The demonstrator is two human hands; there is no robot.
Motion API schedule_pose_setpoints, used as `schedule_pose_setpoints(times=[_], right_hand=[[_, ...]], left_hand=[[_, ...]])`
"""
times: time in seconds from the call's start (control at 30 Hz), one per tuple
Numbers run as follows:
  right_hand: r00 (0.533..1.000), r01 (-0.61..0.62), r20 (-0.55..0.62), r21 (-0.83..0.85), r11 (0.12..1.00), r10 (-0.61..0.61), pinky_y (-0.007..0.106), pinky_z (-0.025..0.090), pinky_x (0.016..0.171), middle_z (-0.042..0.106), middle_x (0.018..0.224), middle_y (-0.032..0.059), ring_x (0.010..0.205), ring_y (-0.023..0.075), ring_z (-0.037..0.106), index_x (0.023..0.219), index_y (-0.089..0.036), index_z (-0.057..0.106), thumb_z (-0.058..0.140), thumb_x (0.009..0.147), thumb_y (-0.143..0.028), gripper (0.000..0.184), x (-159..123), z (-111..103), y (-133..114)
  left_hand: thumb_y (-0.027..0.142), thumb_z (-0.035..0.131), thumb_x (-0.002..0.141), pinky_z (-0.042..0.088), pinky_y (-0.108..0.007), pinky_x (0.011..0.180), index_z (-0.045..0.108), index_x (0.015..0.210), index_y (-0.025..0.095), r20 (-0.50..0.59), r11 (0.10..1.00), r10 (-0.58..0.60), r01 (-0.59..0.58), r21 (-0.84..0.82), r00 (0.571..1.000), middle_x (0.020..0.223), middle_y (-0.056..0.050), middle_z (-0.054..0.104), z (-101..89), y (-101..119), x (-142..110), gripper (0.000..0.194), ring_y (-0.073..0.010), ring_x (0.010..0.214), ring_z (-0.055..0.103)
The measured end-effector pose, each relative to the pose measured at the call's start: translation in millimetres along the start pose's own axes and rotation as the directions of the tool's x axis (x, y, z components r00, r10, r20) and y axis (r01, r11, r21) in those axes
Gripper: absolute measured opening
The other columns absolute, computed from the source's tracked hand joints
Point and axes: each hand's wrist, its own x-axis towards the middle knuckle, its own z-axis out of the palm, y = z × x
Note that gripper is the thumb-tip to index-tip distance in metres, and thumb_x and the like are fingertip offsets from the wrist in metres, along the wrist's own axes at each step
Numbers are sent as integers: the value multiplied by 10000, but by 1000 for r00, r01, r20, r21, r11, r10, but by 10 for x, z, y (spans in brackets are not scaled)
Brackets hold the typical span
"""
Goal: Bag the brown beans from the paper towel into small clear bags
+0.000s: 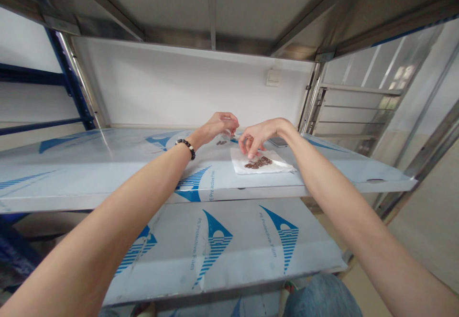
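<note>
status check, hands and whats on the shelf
Left hand over small clear container; right hand, fingertips at brown pieces on white tissue; dark flat item behind tissue

Steel shelves in protective film (pixel 229 255) — a wall box (pixel 273 77), perhaps.

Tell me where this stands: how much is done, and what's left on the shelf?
Done: a few small brown pieces sit at a small clear cup; whether inside it is hard to tell. In hand: the left hand is over that cup, and the right hand reaches down to the sheet. Left: a larger cluster of brown pieces lies on the white paper sheet.
</note>
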Motion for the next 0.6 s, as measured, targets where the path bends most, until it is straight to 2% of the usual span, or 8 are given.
schedule_pose_setpoints(times=[0.1,0.33,0.5,0.6], right_hand=[[999,-36,4,-38,999,36,258,401,565,757,785,20,659,145,655,924,-168,763,1028,610,-514,537,12,15,-29],[997,-23,-72,-53,998,19,247,317,527,639,655,-38,577,105,552,800,-166,702,1089,504,-399,540,107,44,1],[996,-87,-32,-85,993,84,254,321,516,664,680,-19,585,121,576,833,-175,725,1069,547,-434,517,150,57,-21],[997,-72,-45,-88,994,69,256,336,518,680,706,-9,605,133,596,864,-178,733,1065,558,-427,515,159,57,-25]], left_hand=[[210,803,741,499,-331,668,690,834,142,4,1000,-3,3,-13,1000,720,-47,649,21,37,-27,161,-152,655,622],[198,835,741,475,-337,661,686,806,145,8,999,-35,35,-6,999,713,-56,642,62,101,-80,171,-151,634,611],[189,805,736,484,-323,659,685,814,143,13,999,-50,50,2,999,722,-56,649,72,125,-97,150,-144,644,605],[195,800,731,493,-318,662,686,827,141,16,999,-51,51,7,999,713,-48,646,74,121,-99,159,-142,649,600]])
